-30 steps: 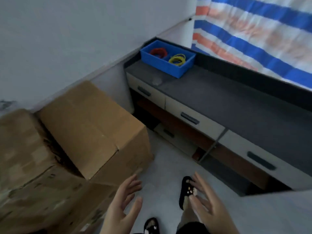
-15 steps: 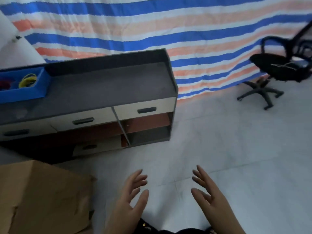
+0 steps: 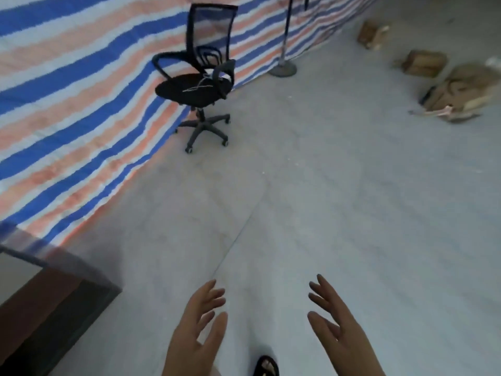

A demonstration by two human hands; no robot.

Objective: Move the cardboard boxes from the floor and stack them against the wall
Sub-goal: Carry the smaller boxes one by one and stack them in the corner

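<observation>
Three cardboard boxes lie on the grey floor at the far right: a small one (image 3: pixel 372 33) farthest back, a second (image 3: pixel 424 63) nearer, and a large crumpled one (image 3: pixel 463 92) with loose flaps by the right edge. My left hand (image 3: pixel 199 328) and my right hand (image 3: pixel 334 325) are held out low in front of me, fingers spread and straight, holding nothing. Both hands are far from the boxes. The stack against the wall is out of view.
A black mesh office chair (image 3: pixel 200 82) stands at the left by a blue, orange and white striped tarp (image 3: pixel 67 109). A pole on a round base (image 3: pixel 283 67) stands behind it. The end of a grey cabinet (image 3: pixel 51 302) fills the lower left corner.
My view has swung right, away from the stacked boxes and the cabinet, onto the floor with the chair and the far boxes. Both hands stay spread and empty.
</observation>
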